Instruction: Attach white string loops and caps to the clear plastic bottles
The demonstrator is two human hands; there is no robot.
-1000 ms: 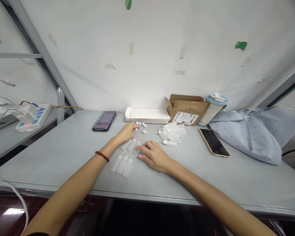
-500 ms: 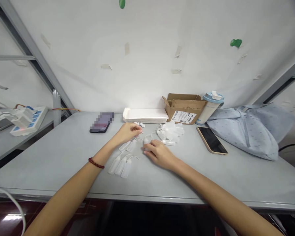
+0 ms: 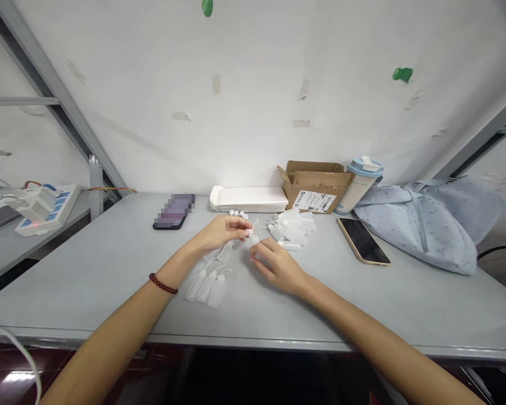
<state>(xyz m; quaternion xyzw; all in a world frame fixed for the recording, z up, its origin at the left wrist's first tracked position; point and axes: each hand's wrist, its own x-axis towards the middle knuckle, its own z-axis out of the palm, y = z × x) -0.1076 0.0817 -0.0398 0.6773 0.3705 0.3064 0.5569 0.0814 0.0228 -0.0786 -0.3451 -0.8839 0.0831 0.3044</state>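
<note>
My left hand (image 3: 220, 232) pinches a small white cap (image 3: 248, 232) between thumb and fingertips. Just beside it, my right hand (image 3: 280, 265) is closed around a small translucent squeeze bottle (image 3: 254, 239); its thin curved spout points up and most of its body is hidden by the fingers. Several similar bottles with curved spouts (image 3: 206, 286) lie side by side in front of my left wrist. Two more bottles (image 3: 225, 252) lie partly under my left hand. Behind my right hand is a heap of translucent bottles (image 3: 293, 224). A few small white pieces (image 3: 238, 214) rest beyond my left fingers.
Along the wall stand a stack of flat white boxes (image 3: 249, 198), an open cardboard box (image 3: 316, 188) and a tumbler with a blue lid (image 3: 360, 188). Phones lie at left (image 3: 174, 212) and right (image 3: 364, 242). A light blue fabric bag (image 3: 417, 225) covers the right side.
My left hand has moved slightly right, toward the bottle, and the white cap now shows at its fingertips. My right hand has shifted a little right, and the bottle's spout is raised.
</note>
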